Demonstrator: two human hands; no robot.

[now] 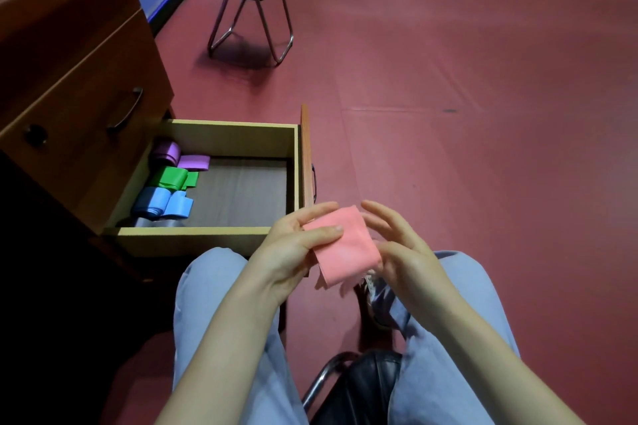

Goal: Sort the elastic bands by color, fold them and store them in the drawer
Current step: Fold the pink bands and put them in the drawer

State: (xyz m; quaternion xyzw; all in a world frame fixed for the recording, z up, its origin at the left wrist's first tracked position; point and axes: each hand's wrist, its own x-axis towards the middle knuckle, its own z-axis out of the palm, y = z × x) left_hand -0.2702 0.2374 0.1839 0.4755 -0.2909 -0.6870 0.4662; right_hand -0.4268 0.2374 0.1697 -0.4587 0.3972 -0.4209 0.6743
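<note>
A folded pink elastic band [345,245] is held over my lap between both hands. My left hand [297,245] pinches its left edge with the thumb on top. My right hand [397,245] supports its right side from below, fingers spread above it. The open wooden drawer [193,238] lies to the left. At its back end lie folded purple bands [183,157], green bands [176,178], blue bands [165,203] and a grey band [155,222], grouped in rows by color.
A brown cabinet [79,79] with a shut upper drawer stands above the open one. A folding chair [248,3] stands on the red floor ahead. My knees in light blue trousers and a black chair seat [362,383] fill the lower view.
</note>
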